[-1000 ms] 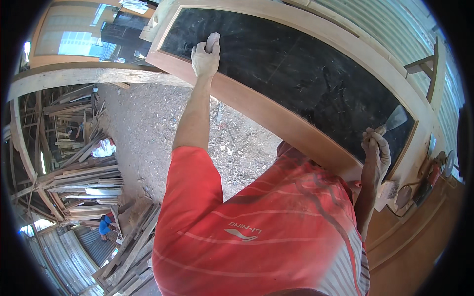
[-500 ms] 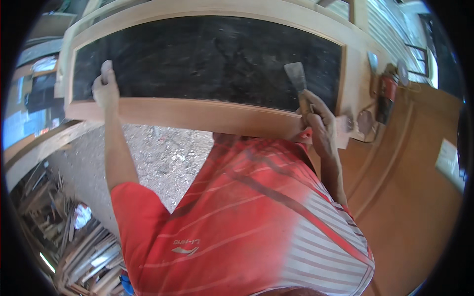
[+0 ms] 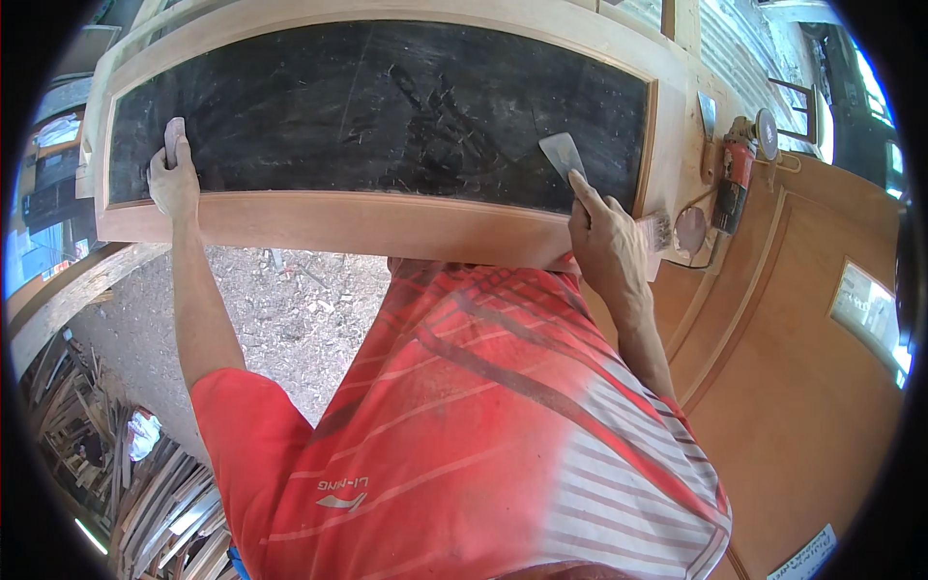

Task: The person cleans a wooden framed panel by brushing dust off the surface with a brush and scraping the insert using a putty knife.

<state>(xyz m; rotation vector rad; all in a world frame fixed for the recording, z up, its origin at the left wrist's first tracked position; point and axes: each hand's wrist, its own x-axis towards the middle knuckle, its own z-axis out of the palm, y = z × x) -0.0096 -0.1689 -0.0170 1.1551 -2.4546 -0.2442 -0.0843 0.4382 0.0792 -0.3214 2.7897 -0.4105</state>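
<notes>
A wooden frame (image 3: pixel 338 215) around a dark glass panel (image 3: pixel 290 106) lies across in front of me. My left hand (image 3: pixel 175 188) is closed on a small pinkish-grey pad (image 3: pixel 174 136), possibly folded sandpaper, over the panel's left end. Near the right end, my right hand (image 3: pixel 611 242) grips a putty knife (image 3: pixel 560 155). Its handle is hidden in my palm, and my index finger lies along the flat metal blade, which is over the glass. Smears and scratches mark the glass.
Just right of the frame are a brush (image 3: pixel 657 230), a round sanding disc (image 3: pixel 690 232), a red-and-black angle grinder (image 3: pixel 737 174) and another flat blade (image 3: pixel 708 114). A brown panelled door (image 3: pixel 783 387) stands at the right. Scrap wood (image 3: pixel 164 503) is piled at lower left.
My view has shifted, so the frame sits a little further left. My right hand has turned the putty knife and stretched its index finger onto the blade. The left hand keeps its pad.
</notes>
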